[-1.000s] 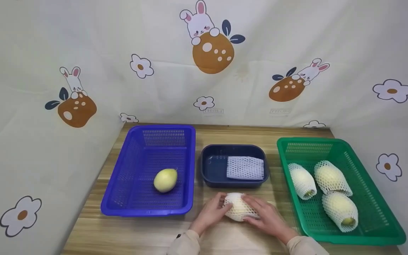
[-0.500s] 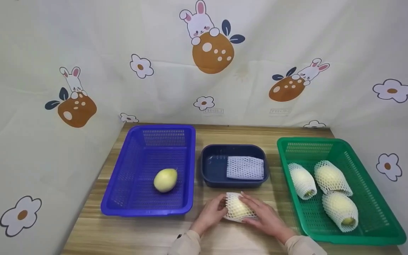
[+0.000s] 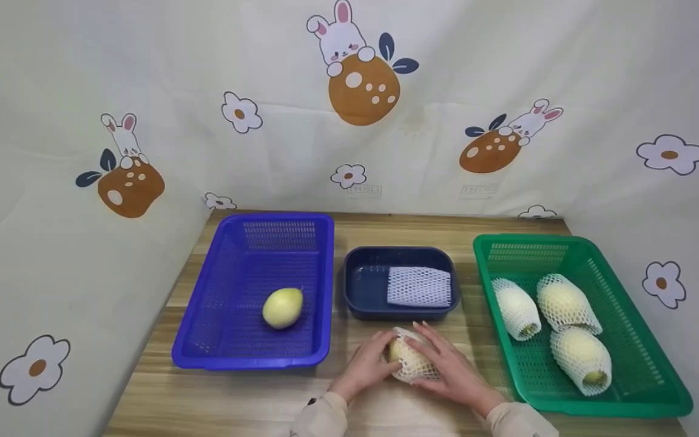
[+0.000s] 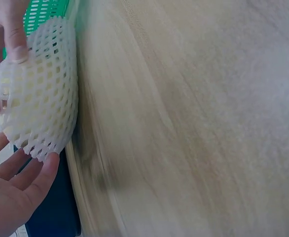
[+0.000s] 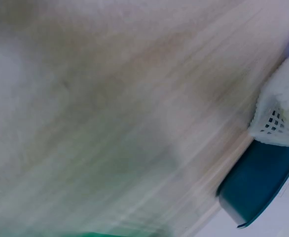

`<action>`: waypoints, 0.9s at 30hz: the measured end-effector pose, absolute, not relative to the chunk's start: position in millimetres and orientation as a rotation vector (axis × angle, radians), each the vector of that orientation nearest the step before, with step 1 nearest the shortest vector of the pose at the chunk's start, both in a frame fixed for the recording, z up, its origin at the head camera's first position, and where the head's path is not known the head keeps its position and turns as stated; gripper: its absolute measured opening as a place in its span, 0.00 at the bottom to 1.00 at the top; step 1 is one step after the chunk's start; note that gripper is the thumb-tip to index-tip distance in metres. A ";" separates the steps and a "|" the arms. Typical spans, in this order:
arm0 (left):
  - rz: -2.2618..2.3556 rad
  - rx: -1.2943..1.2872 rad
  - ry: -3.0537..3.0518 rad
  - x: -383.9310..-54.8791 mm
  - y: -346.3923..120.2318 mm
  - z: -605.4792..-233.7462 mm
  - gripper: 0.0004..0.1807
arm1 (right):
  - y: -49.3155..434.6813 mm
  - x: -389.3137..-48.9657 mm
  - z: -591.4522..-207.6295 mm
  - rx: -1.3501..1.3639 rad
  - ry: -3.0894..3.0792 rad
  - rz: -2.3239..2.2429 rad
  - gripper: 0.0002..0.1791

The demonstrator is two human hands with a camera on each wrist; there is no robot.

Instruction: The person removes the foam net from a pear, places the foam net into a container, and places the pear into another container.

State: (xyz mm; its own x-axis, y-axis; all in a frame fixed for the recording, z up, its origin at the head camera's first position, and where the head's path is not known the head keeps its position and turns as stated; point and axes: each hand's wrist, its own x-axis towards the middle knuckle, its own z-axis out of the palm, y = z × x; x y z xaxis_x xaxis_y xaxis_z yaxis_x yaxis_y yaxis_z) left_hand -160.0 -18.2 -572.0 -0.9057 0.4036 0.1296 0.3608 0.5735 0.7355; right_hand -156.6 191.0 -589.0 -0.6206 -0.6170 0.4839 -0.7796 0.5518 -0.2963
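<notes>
Left: bare yellow fruit (image 3: 283, 308) in blue basket (image 3: 234, 303), unchanged. Lower centre: left hand (image 3: 366, 364), shifted slightly right versus earlier frame, fingers curled around foam-netted fruit (image 3: 413, 363); right hand (image 3: 455, 373) grips its other side, fingers spread. Right: green basket (image 3: 604, 408), three netted fruits (image 3: 581, 358), unchanged

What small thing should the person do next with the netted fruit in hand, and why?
Probably a gentle tug to settle the white foam net over the pale yellow fruit: the left hand and right hand both hold it, and in the green plastic basket, three similar fruits already wear such nets.
</notes>
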 end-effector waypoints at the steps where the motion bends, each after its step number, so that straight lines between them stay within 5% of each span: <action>1: 1.259 0.681 2.739 -160.3 -17.5 -571.4 0.28 | 190.4 -156.3 -589.2 1.156 -2.516 0.704 0.39; 15: 1.245 0.690 2.646 -165.3 -14.1 -572.0 0.33 | 192.4 -157.6 -588.6 1.166 -2.380 0.742 0.26; 27: 1.236 0.672 2.670 -165.1 -16.1 -578.9 0.35 | 193.2 -156.1 -595.6 1.087 -2.663 0.838 0.41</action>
State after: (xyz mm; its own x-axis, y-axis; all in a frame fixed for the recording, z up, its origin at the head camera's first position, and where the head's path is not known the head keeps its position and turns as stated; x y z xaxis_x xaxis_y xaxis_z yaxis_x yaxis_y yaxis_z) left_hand -165.1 -16.1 -578.9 -0.8937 0.4428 0.0727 0.3419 0.5671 0.7493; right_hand -156.1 193.2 -595.6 -0.7273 -0.6010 0.3314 -0.6824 0.5824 -0.4416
